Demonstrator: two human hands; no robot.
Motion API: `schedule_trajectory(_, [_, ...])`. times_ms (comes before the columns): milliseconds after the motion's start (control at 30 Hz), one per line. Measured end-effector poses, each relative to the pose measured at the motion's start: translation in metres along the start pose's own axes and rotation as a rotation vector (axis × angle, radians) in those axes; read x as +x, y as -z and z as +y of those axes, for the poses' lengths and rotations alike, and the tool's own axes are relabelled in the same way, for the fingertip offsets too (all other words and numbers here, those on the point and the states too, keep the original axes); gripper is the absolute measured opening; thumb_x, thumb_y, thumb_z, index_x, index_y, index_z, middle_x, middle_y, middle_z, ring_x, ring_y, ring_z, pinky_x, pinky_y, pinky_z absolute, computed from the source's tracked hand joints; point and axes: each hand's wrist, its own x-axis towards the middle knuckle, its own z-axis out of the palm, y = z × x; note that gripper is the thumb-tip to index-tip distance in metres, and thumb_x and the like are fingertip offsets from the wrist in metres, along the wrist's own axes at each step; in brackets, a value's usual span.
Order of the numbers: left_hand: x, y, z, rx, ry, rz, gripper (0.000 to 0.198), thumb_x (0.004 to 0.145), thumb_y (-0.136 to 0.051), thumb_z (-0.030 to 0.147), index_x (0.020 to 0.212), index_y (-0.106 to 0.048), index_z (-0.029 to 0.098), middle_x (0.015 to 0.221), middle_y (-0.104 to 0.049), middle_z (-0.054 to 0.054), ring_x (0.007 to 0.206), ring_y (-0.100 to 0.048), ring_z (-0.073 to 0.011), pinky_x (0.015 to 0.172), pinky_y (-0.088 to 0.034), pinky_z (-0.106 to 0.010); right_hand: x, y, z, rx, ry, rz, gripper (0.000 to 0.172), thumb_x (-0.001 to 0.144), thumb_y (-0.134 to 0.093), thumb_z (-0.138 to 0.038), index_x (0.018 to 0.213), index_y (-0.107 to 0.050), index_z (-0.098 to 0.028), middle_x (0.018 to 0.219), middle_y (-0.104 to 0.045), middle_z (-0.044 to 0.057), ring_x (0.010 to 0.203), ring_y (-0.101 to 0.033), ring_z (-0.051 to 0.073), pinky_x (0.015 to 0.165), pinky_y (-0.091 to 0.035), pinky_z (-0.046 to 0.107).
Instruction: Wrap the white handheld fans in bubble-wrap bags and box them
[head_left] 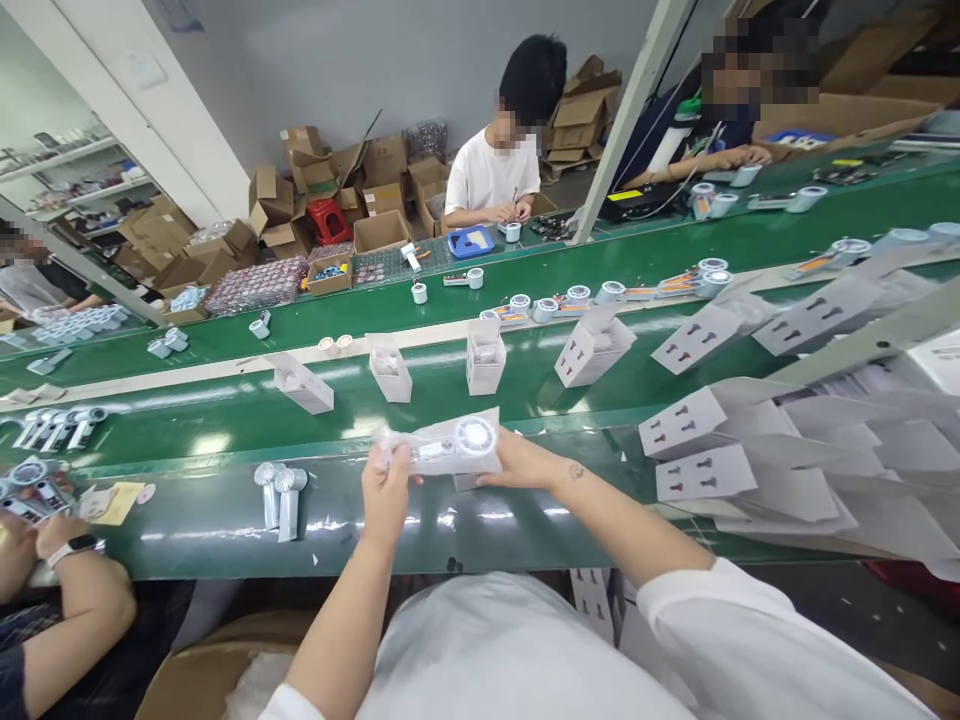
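Note:
A white handheld fan (474,436) in a clear plastic bag lies level across the front of me, above the near worktop. My left hand (386,490) is closed on the bagged handle end, thumb on top. My right hand (517,460) is at the fan's round head, its fingers wrapped behind and under a white box (469,482). Most of that box is hidden under the bagged fan, so I cannot tell whether the fan is partly inside it. Two unbagged fans (288,500) lie side by side on the worktop left of my hands.
Open white boxes (486,358) with bagged items stand along the green conveyor belt (345,385). Flattened and open boxes (705,470) are piled at right. A co-worker's arm (82,570) is at far left; others sit across the belt. A metal post (630,120) slants at the back.

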Motion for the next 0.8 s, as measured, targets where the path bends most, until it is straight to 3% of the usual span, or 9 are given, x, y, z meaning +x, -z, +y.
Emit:
schedule_trajectory(67, [0.001,0.001,-0.002,0.304,-0.258,-0.063,0.019,0.083,-0.057,0.037,0.08,-0.058,0.018,0.073,-0.058,-0.002,0.068,-0.056,-0.0143,0.065,-0.047,-0.027,-0.002,-0.007,0.003,-0.056,0.045,0.019,0.081,0.059,-0.08,-0.037,0.13,-0.045,-0.019,0.131,-0.048,0.013,0.125,-0.042,0.031,0.106,-0.032,0.046])
schedule_trajectory(133, [-0.001,0.002,-0.004,0.584,-0.527,-0.154,0.009,0.083,-0.056,0.027,0.081,-0.059,0.019,0.084,-0.061,-0.006,0.08,-0.056,-0.0182,0.075,-0.047,-0.031,-0.004,-0.013,0.006,-0.099,0.061,0.041,0.075,0.061,-0.079,-0.041,0.124,-0.045,-0.017,0.122,-0.05,0.013,0.114,-0.05,0.029,0.099,-0.04,0.044])
schedule_trajectory(233, [-0.007,-0.013,-0.002,0.902,-0.722,-0.31,0.006,0.082,-0.055,0.017,0.085,-0.059,0.02,0.094,-0.061,-0.01,0.088,-0.054,-0.0224,0.078,-0.047,-0.034,-0.004,-0.022,0.011,-0.116,0.107,0.058,0.063,0.062,-0.078,-0.045,0.11,-0.048,-0.017,0.115,-0.049,0.011,0.103,-0.054,0.025,0.091,-0.045,0.038])
schedule_trajectory(367, [-0.013,-0.05,-0.001,1.239,-0.631,-0.539,0.015,0.081,-0.055,0.012,0.093,-0.06,0.018,0.089,-0.061,-0.01,0.087,-0.054,-0.0245,0.071,-0.048,-0.034,-0.004,-0.031,0.012,-0.094,0.109,0.075,0.054,0.063,-0.076,-0.044,0.101,-0.047,-0.019,0.107,-0.052,0.008,0.098,-0.055,0.023,0.087,-0.046,0.036])
schedule_trajectory(433, [-0.016,-0.057,-0.004,1.311,-0.602,-0.541,0.021,0.084,-0.055,0.017,0.105,-0.058,0.016,0.104,-0.061,-0.012,0.095,-0.054,-0.0257,0.076,-0.049,-0.037,-0.007,-0.032,0.014,-0.06,0.054,0.096,0.058,0.063,-0.076,-0.044,0.105,-0.045,-0.019,0.106,-0.052,0.009,0.094,-0.057,0.023,0.083,-0.048,0.037])
schedule_trajectory(533, [-0.024,-0.049,-0.015,1.338,-0.656,-0.527,0.036,0.087,-0.055,0.034,0.119,-0.052,0.017,0.128,-0.053,-0.014,0.114,-0.048,-0.0286,0.09,-0.045,-0.045,-0.012,-0.035,0.018,-0.053,0.027,0.141,0.06,0.065,-0.074,-0.042,0.11,-0.042,-0.019,0.11,-0.053,0.01,0.095,-0.057,0.025,0.082,-0.05,0.04])
schedule_trajectory(667, [-0.031,-0.033,-0.032,1.377,-0.677,-0.641,0.055,0.083,-0.06,0.045,0.128,-0.048,0.016,0.134,-0.051,-0.014,0.13,-0.036,-0.0351,0.102,-0.034,-0.061,-0.012,-0.044,0.013,-0.116,-0.003,0.141,0.048,0.072,-0.066,-0.037,0.109,-0.041,-0.021,0.114,-0.052,0.009,0.099,-0.058,0.024,0.085,-0.05,0.039])
schedule_trajectory(733, [-0.032,-0.027,-0.036,1.373,-0.646,-0.598,0.059,0.08,-0.062,0.047,0.128,-0.048,0.017,0.136,-0.049,-0.014,0.134,-0.03,-0.0376,0.103,-0.028,-0.067,-0.009,-0.05,0.002,-0.15,-0.065,0.134,0.045,0.071,-0.066,-0.038,0.106,-0.041,-0.021,0.112,-0.053,0.008,0.095,-0.06,0.023,0.082,-0.051,0.038])
schedule_trajectory(800, [-0.034,-0.016,-0.039,1.362,-0.612,-0.485,0.058,0.078,-0.065,0.045,0.129,-0.047,0.021,0.142,-0.042,-0.014,0.136,-0.025,-0.0409,0.101,-0.027,-0.072,-0.002,-0.056,-0.014,-0.175,-0.094,0.146,0.044,0.071,-0.066,-0.036,0.104,-0.041,-0.022,0.112,-0.053,0.008,0.094,-0.06,0.023,0.081,-0.052,0.038])
